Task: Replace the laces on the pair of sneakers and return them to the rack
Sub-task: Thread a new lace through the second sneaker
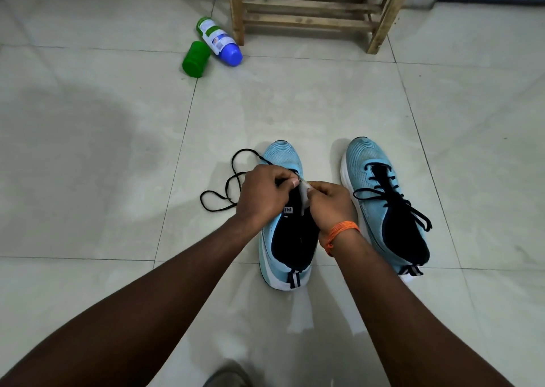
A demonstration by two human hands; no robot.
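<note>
Two light blue sneakers stand side by side on the tiled floor. The left sneaker [281,248] has its dark tongue exposed, and a black lace [227,184] trails from it in loops onto the floor at its left. My left hand [264,193] and my right hand [330,203], with an orange thread on the wrist, meet over the eyelet area of this shoe. Both pinch the lace and the shoe's upper edge; the fingertips hide the exact grip. The right sneaker [383,200] is laced with a black lace, its ends lying loose on top.
A wooden shoe rack [309,12] stands at the back, against the wall. A green and blue bottle [219,41] lies on its side to the left of the rack, with a green cap [195,59] beside it. Pale floor tiles surround the shoes.
</note>
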